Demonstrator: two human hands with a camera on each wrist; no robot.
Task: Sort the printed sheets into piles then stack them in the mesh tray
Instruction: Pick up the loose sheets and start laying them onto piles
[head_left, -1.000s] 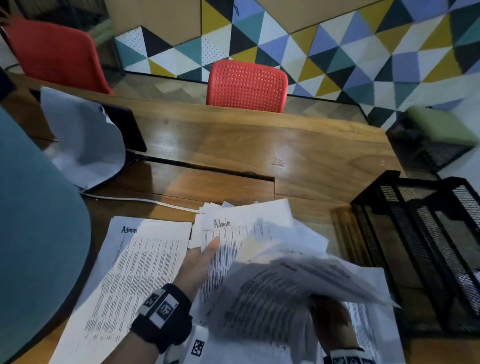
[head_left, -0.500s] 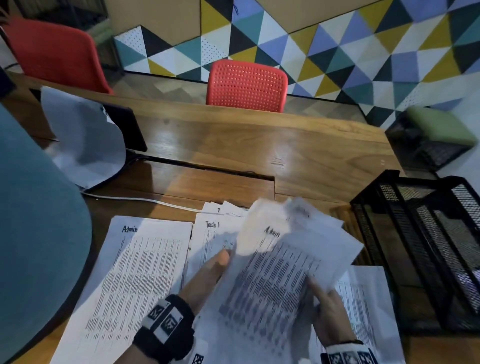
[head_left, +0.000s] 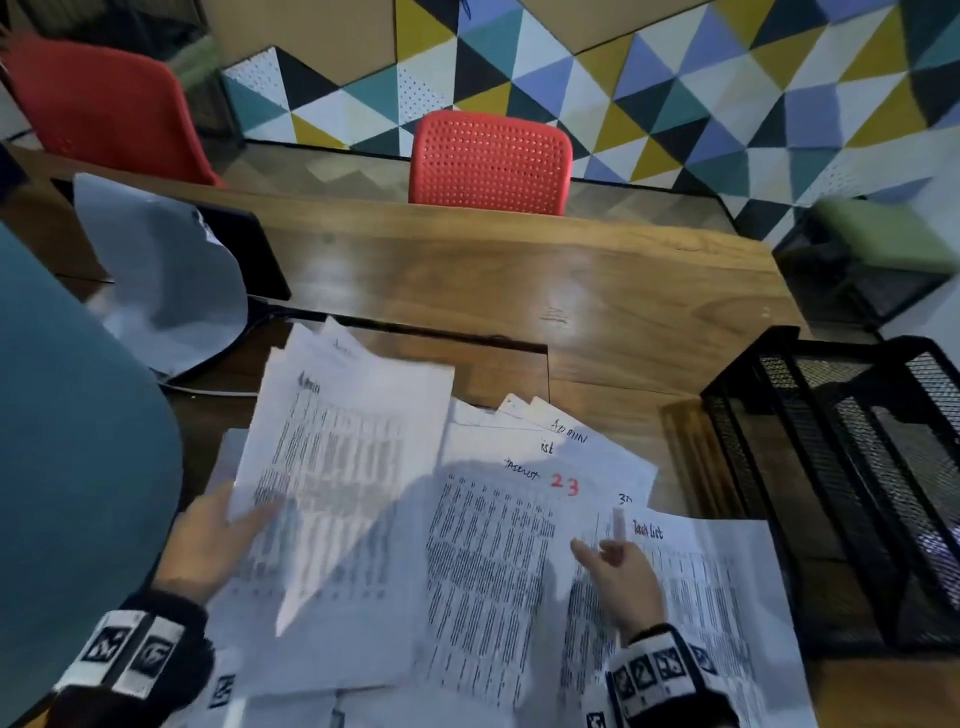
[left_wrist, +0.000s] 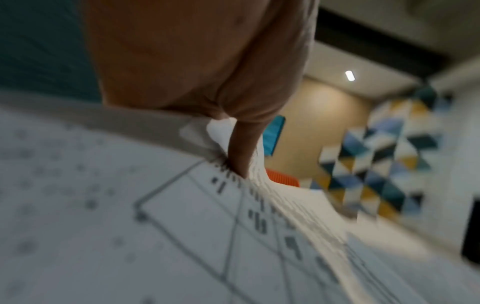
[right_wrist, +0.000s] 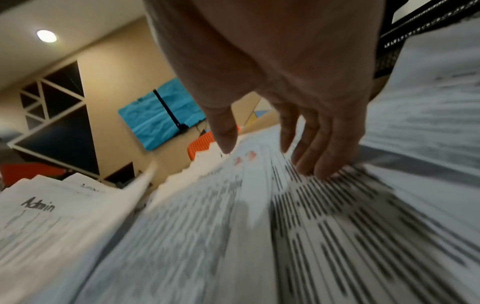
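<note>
Left hand (head_left: 215, 535) pinching sheet (head_left: 337, 457), seemingly thumb-on-top

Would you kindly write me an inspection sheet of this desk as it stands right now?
Surface: wooden table, far half bare.
Job's things: printed sheets fanned out loose, some marked Admin or Task list; mesh tray at right, no sheets seen in it.
Clutter: crumpled white paper over a dark device, far left.
Hands: left hand pinches a lifted Admin sheet; right hand open, fingertips on the spread.
Cables: white cable under the crumpled paper.
Surroundings: red chairs, triangle-patterned wall, green stool.
</note>
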